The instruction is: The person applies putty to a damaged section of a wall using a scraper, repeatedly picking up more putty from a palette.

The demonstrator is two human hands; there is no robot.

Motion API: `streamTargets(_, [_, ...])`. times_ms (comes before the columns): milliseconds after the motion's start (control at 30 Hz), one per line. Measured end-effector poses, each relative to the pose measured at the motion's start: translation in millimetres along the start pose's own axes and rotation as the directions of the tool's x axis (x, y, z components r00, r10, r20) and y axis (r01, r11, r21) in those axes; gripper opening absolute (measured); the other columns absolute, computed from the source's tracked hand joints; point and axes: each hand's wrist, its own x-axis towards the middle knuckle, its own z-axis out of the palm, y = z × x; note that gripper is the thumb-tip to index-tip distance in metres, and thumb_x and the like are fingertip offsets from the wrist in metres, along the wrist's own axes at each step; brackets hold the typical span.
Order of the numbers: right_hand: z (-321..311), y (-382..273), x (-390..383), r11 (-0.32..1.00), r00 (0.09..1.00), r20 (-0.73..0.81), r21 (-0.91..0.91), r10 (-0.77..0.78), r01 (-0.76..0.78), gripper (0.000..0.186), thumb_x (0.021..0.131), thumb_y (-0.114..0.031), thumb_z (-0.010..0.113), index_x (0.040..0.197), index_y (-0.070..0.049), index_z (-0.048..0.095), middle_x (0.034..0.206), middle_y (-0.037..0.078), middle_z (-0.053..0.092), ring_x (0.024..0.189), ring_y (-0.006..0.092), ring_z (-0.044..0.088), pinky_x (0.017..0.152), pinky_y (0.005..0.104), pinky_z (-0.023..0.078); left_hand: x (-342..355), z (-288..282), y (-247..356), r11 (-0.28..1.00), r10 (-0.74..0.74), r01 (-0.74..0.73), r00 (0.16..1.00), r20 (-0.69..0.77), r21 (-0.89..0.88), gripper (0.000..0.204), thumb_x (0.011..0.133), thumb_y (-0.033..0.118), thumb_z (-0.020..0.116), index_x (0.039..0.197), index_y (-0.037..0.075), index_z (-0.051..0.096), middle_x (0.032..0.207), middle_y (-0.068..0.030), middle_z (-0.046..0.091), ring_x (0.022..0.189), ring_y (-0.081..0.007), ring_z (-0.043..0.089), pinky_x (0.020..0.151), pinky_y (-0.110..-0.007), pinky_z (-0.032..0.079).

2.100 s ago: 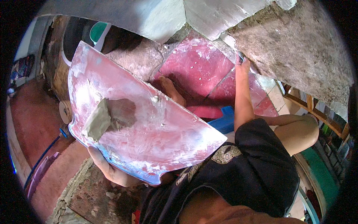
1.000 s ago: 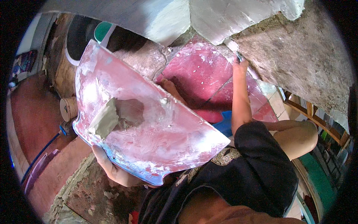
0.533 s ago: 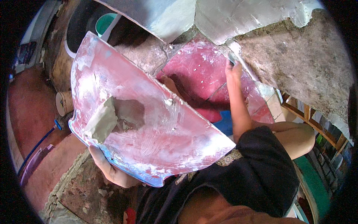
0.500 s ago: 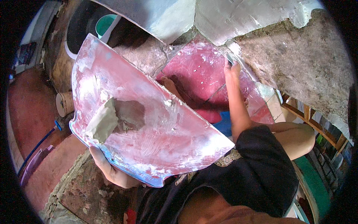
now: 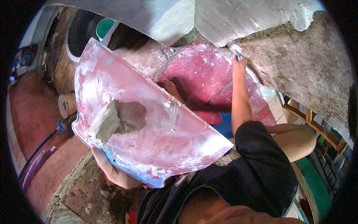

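My left hand [image 5: 115, 174] is closed on the near, blue-edged rim of a pinkish, paste-smeared curved board [image 5: 160, 123], tilted in front of my body. A thick lump of pale grey plaster [image 5: 106, 123] rests on its left part, beside a dark shadow. At the far end of my stretched arm, my right hand [image 5: 239, 62] is closed on a small trowel [image 5: 237, 55], partly hidden by the fingers. Its tip is by the lower edge of a smooth grey plastered surface [image 5: 253, 18], where that meets a rough brown slab [image 5: 298, 59]; whether it touches is unclear.
Red floor tiles [image 5: 201, 74] with pale crumbs lie beyond the board, my bare foot [image 5: 171, 89] on them. At the far left, a green bucket [image 5: 105, 28] stands by a black round tub [image 5: 80, 37]. A wooden frame [image 5: 309, 115] is at right, a blue hose [image 5: 39, 151] at left.
My right hand has moved slightly right and farther away, and more of the trowel shows. The board has shifted slightly, its far corner lower and to the right, with the plaster still on it.
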Motion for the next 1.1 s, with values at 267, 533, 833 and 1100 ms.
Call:
streamTargets(267, [-35.4, -104.5, -8.9, 0.092, 0.808, 0.257, 0.93, 0.53, -0.356, 0.026, 0.075, 0.001, 0.038, 0.097, 0.015, 0.04, 0.101, 0.022, 0.045, 0.091, 0.0316, 0.047, 0.081, 0.0429, 0.043, 6.5, -5.4, 2.8, 0.999, -0.032, 0.03, 0.999, -0.028, -0.045, 0.044, 0.083, 0.028, 0.037, 0.117, 0.0, 0.034, 0.113, -0.0148, 0.042, 0.103, -0.0211, 0.041, 0.087, -0.034, 0.033])
streamTargets(533, [-9.9, -114.6, -54.2, 0.107, 0.644, 0.265, 0.872, 0.718, -0.478, 0.028, 0.076, 0.001, 0.03, 0.101, 0.007, 0.041, 0.102, 0.022, 0.045, 0.09, 0.0331, 0.049, 0.08, 0.0391, 0.045, 5.1, 1.6, 6.2, 0.988, -0.133, 0.129, 0.99, -0.041, -0.088, 0.043, 0.083, 0.026, 0.037, 0.117, 0.001, 0.034, 0.113, -0.0145, 0.042, 0.102, -0.0212, 0.042, 0.088, -0.034, 0.033])
streamTargets(833, [17.2, -37.5, -1.7, 0.103, 0.712, 0.287, 0.887, 0.641, -0.45, 0.026, 0.082, -0.012, 0.031, 0.099, 0.002, 0.046, 0.101, 0.015, 0.049, 0.092, 0.028, 0.049, 0.076, 0.0449, 0.045, -0.2, -8.7, -6.0, 0.999, 0.047, -0.048, 0.999, 0.024, 0.024, 0.039, 0.083, 0.016, 0.036, 0.119, 0.002, 0.034, 0.115, -0.0132, 0.041, 0.102, -0.0218, 0.042, 0.088, -0.034, 0.032])
streamTargets(1100, [1.8, -34.7, 27.2, -0.01, 0.683, 0.399, 0.868, 0.613, -0.497, 0.026, 0.079, -0.009, 0.038, 0.101, 0.002, 0.045, 0.101, 0.016, 0.05, 0.086, 0.0299, 0.052, 0.077, 0.0429, 0.045, 0.5, -6.6, -2.0, 0.998, 0.029, -0.027, 0.999, 0.032, -0.063, 0.039, 0.082, 0.013, 0.036, 0.119, 0.002, 0.033, 0.116, -0.0142, 0.04, 0.102, -0.0218, 0.042, 0.087, -0.034, 0.033])
